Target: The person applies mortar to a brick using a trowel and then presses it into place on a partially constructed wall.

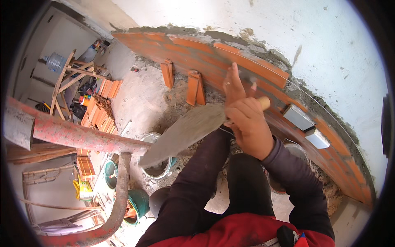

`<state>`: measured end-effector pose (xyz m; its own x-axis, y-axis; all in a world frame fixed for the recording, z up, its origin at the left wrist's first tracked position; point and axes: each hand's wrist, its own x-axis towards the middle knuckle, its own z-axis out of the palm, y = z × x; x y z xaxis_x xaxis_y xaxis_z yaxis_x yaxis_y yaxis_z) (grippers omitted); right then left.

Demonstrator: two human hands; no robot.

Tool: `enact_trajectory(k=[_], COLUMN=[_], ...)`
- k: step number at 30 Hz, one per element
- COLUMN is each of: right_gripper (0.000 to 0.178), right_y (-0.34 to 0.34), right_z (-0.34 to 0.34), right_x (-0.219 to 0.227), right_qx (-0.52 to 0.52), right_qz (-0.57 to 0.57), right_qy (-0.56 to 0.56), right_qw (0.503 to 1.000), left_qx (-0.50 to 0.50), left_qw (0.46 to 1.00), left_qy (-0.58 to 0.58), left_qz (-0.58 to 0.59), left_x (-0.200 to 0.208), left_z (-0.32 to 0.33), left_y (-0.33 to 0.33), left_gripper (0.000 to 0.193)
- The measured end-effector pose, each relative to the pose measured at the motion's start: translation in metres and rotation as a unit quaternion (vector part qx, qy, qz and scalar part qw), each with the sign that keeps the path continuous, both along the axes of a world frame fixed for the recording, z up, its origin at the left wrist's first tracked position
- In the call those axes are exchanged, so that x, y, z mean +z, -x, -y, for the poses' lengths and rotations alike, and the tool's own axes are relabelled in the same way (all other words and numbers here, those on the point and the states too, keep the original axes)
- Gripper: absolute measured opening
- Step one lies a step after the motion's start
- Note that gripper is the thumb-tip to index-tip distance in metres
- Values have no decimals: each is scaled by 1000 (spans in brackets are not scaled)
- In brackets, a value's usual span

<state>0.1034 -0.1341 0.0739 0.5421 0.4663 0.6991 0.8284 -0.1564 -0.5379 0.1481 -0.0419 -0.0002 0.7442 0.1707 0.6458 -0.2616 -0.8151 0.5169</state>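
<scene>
My right hand (247, 128) is wrapped round the pale wooden handle of a trowel (185, 132). Its wide blade, smeared grey, points down to the left over a mortar bucket (168, 168). Just beyond the right hand, my left hand (233, 85) is raised before the brick wall (193, 48), fingers stretched out and partly blurred. Nothing shows in it; the trowel and right hand cover its lower part. A thin string (314, 94) runs along the upper course. Grey mortar (263, 51) lies between the bricks and the white wall.
Loose bricks (195, 88) stand near the wall's foot. Two pale rectangular boxes (298, 117) sit against the brickwork at right. A red metal pipe frame (82, 129) crosses the left side. Beyond are brick stacks (98, 115), a green bucket (140, 203) and a wooden trestle (61, 82).
</scene>
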Motion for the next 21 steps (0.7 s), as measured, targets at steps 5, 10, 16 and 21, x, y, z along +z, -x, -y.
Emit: enact_trajectory(k=[5,10,16,21], right_gripper=[28,27,24,20], right_y=[-15,-26,-41,-43], right_z=[-5,-10,-7,-19], right_x=[9,8,3,6], right_qx=[38,54,66,86], right_qz=[78,94,117,149], right_qy=[43,59,71,94], right_qw=[995,992,988,981], left_qx=[185,193,46,76], left_qw=[913,930,987,989], left_qy=[-347,-308,-144,-106], left_qz=[-109,-60,-61,-65], left_x=[24,2,4,20], left_z=[-4,-9,-14,-11], left_y=[5,-6,-21,-15], left_gripper=[56,58,69,73])
